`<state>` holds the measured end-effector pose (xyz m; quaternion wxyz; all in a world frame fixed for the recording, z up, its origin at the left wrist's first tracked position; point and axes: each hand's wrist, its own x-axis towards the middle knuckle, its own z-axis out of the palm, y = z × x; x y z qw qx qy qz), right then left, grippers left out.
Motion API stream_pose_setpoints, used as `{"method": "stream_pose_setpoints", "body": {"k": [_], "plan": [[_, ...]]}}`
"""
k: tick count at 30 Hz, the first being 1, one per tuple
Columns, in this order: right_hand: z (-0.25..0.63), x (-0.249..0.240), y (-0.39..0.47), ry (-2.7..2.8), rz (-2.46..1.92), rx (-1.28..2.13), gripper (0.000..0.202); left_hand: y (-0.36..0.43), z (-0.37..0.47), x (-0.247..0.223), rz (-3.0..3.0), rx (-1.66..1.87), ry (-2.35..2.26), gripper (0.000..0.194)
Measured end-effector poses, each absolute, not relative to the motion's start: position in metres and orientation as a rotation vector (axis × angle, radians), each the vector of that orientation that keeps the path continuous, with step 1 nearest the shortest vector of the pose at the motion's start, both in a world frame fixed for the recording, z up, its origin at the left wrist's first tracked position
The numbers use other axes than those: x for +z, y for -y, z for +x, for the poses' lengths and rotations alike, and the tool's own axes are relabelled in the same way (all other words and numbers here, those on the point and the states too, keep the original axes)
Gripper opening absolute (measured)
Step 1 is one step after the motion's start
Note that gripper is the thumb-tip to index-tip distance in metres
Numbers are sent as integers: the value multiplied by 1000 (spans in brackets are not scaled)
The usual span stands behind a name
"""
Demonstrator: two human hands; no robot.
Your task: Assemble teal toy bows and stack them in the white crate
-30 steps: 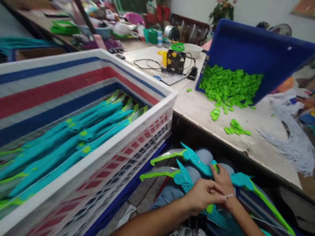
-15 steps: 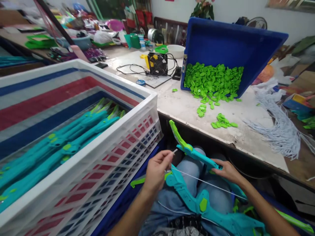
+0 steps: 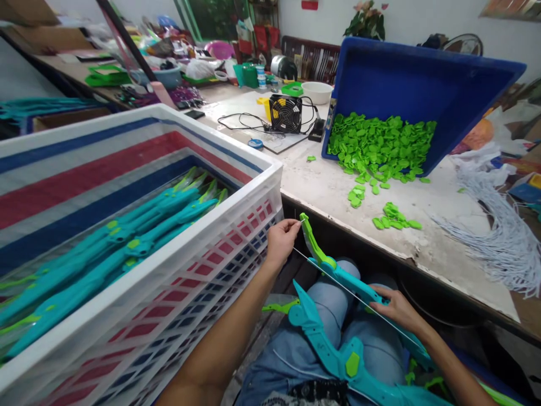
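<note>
A teal toy bow (image 3: 353, 282) with a green tip slants over the knees. My right hand (image 3: 397, 309) is closed around its teal limb. My left hand (image 3: 279, 241) pinches the end of a white string (image 3: 323, 272) right beside the green tip (image 3: 307, 226); whether the string is hooked there I cannot tell. The string runs taut along the bow toward the lower right, passing near my right forearm. Across the lap lies a second teal bow (image 3: 325, 347) with a green hexagonal piece on it, held by neither hand.
At left stands a white crate (image 3: 262, 175) with a striped lining, holding several teal bows (image 3: 139, 242). On the table, a tilted blue bin (image 3: 406, 79) spills green pieces (image 3: 380, 144). White strings (image 3: 502, 237) hang at right. A small black fan (image 3: 286, 114) stands farther back.
My left hand has moved up and slightly right with the string end, from below the green limb to its tip. My right hand keeps its hold on the bow. The view has shifted slightly left.
</note>
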<state>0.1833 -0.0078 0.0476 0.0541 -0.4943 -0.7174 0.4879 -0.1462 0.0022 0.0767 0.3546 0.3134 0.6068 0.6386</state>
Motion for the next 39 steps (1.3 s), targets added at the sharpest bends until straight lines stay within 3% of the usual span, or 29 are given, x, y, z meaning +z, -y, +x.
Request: {"method": "stream_pose_setpoints", "body": {"k": [17,23,26,32,39], "plan": [[189,31,10,2199,-1508,1404,49,-9,-146,72,873,1656,-1553,27],[195,36,16,2322,-1484,1361,51,-11,-152,85,782,1508,-1344,51],[190,57,10,2425,-1434,1277,50,-4,-157,90,755,1472,-1297,51],[91,98,-31,2251,-1029,779,34,20,-155,92,722,1484,-1251,51],[-17,96,-61,2172,-720,1055,21,33,-158,92,700,1493,-1210,52]]}}
